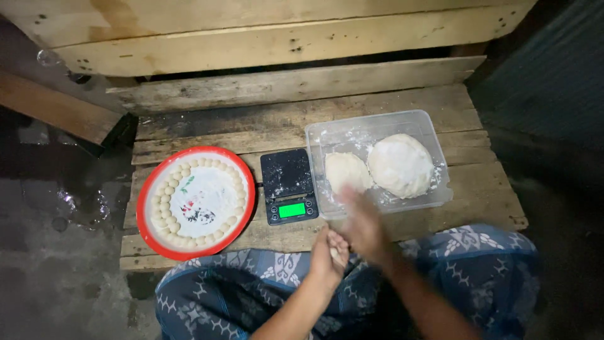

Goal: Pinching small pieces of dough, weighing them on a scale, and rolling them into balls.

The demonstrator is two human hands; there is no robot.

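From the head view, the person sits with legs crossed under a blue patterned cloth (478, 264) at the near edge of a low table of rough wooden planks (478, 189). The left hand (327, 255) is held palm up over the lap, its fingers (340, 245) curled loosely around a small pale piece of dough (333, 252) that shows only partly between the two hands. The right hand (365, 223) lies flat across it from above, blurred, its fingers stretched out and open rather than gripping; the dough sits pressed between the two palms.

Just beyond the hands stands a clear rectangular plastic tub (440, 189) dusted with flour, holding a large round lump of white dough (401, 165) and a smaller lump (347, 171) beside it on the left. Touching the tub's left side is a small black digital kitchen scale with a lit green display (287, 186). Left of the scale lies a round red-rimmed white tray (150, 189), with many small dough balls (165, 201) ranged in a ring along its rim. The floor (56, 208) at the left looks dark and wet.
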